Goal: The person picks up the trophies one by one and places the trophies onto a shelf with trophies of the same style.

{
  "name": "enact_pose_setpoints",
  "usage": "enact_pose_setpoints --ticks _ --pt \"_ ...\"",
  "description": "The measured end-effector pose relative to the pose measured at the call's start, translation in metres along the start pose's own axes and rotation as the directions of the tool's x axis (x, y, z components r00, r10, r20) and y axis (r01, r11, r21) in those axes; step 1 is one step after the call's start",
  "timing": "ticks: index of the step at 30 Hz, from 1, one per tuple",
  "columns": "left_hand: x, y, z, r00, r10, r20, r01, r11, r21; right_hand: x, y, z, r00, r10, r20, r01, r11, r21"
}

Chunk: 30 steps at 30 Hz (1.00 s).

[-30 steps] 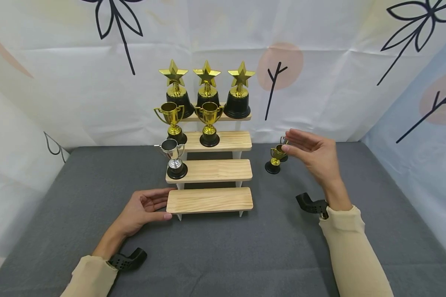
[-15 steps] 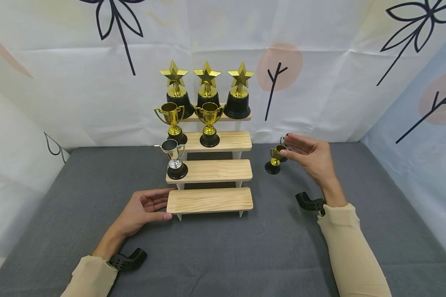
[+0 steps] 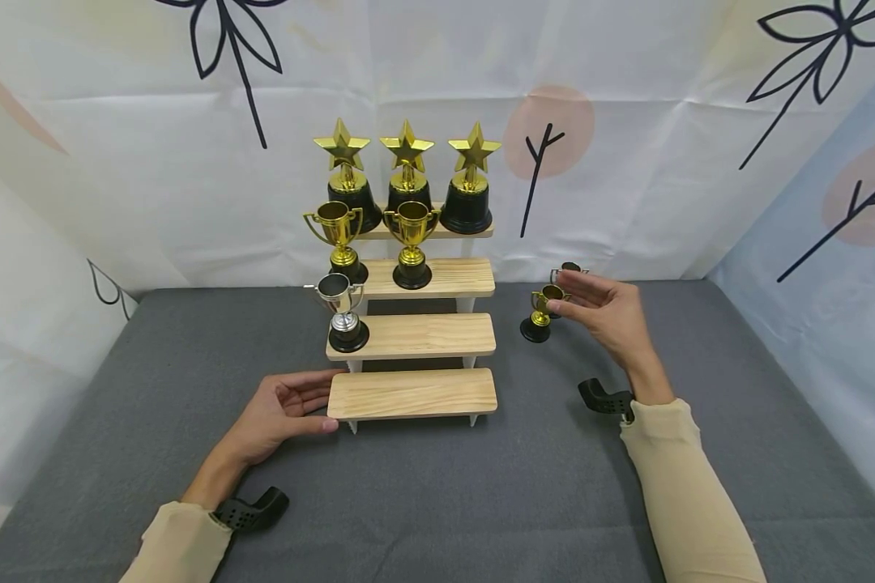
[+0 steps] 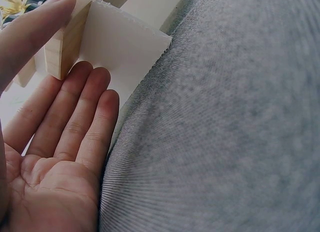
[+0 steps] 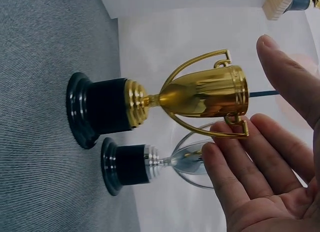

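Note:
My left hand (image 3: 266, 417) lies against the left end of the lowest step of a wooden tiered display stand (image 3: 411, 394), its fingers straight in the left wrist view and touching near a white leg (image 4: 120, 47). On the right, a small gold trophy cup (image 5: 200, 95) stands upright on the grey cloth. My right hand (image 3: 608, 312) is around its upper part, thumb apart, fingers extended by one handle; whether they touch it I cannot tell. Behind it stands a silver trophy cup (image 5: 135, 164), partly hidden by the hand.
Star trophies (image 3: 469, 182) fill the stand's top step. Below them are two gold cups (image 3: 411, 243), then one silver cup (image 3: 344, 316) at the left end of the third step. A patterned cloth backdrop (image 3: 437, 65) rises behind the stand.
My right hand has moved slightly left and down towards the gold trophy cup, uncovering more of the silver cup's rim. My left hand and the stand have stayed put.

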<state>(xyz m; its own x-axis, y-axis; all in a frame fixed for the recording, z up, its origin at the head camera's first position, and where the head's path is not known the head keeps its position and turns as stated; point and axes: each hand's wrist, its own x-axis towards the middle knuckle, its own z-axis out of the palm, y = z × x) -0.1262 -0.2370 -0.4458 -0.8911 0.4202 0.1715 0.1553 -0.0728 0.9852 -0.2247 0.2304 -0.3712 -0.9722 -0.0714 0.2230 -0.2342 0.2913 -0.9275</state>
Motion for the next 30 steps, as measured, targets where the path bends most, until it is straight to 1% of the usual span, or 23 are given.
enact_pose_setpoints --ticks 10,18,21,26,30 --pt "0.0 0.0 0.0 1.0 0.002 0.001 -0.002 1.0 0.002 0.002 0.008 0.003 0.998 0.055 0.035 -0.055 0.998 -0.001" --pt "0.0 0.0 0.0 1.0 0.003 0.003 -0.003 1.0 0.001 0.004 0.018 0.006 0.993 0.098 0.065 -0.093 0.993 -0.07" --pt "0.0 0.0 0.0 1.0 0.0 -0.002 0.0 1.0 0.005 0.004 0.021 0.007 0.99 0.115 0.085 -0.11 0.992 -0.065" --pt "0.0 0.0 0.0 1.0 -0.001 -0.004 0.001 1.0 0.008 0.005 0.025 0.009 0.986 0.115 0.117 -0.111 0.993 -0.039" --pt "0.0 0.0 0.0 1.0 -0.004 -0.007 0.004 1.0 0.012 0.005 0.029 0.01 0.986 0.117 0.123 -0.109 0.992 -0.07"
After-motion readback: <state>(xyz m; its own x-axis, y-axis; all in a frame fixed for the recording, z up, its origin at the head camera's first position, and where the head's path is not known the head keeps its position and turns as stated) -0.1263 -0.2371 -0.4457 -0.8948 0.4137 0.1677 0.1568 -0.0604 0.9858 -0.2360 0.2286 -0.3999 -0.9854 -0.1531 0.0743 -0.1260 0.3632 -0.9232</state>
